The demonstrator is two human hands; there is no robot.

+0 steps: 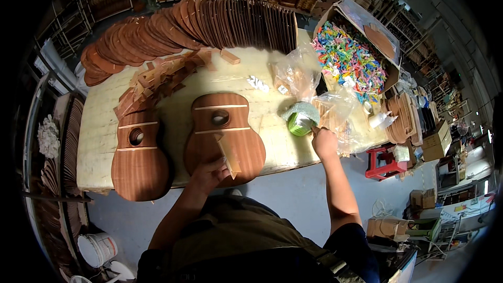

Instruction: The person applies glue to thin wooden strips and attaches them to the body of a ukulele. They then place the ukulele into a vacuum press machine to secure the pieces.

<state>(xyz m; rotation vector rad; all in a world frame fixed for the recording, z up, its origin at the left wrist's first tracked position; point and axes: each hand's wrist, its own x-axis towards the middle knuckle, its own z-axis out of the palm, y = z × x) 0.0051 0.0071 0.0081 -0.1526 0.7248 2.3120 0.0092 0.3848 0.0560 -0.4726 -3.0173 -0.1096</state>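
Note:
My left hand (210, 174) pinches a thin, pale brown wood piece (228, 156), holding it tilted over the lower part of a ukulele-shaped wooden plate (201, 141). That plate has a round sound hole and two light strips across it. To its left, at the table's front edge, a second such plate (142, 170) lies flat. My right hand (325, 143) is closed beside a green container (301, 124), its fingertips at the rim. What those fingers grip is too small to make out. A grey-green cloth (303, 109) drapes over the container's far side.
Thin wooden plates (173, 29) stand in a long row at the table's back. Loose wood pieces (157, 81) are heaped before them. A box of colourful clips (348, 57) sits at the right, near clear plastic bags (298, 76). A red stool (381, 163) stands beyond the table's right end.

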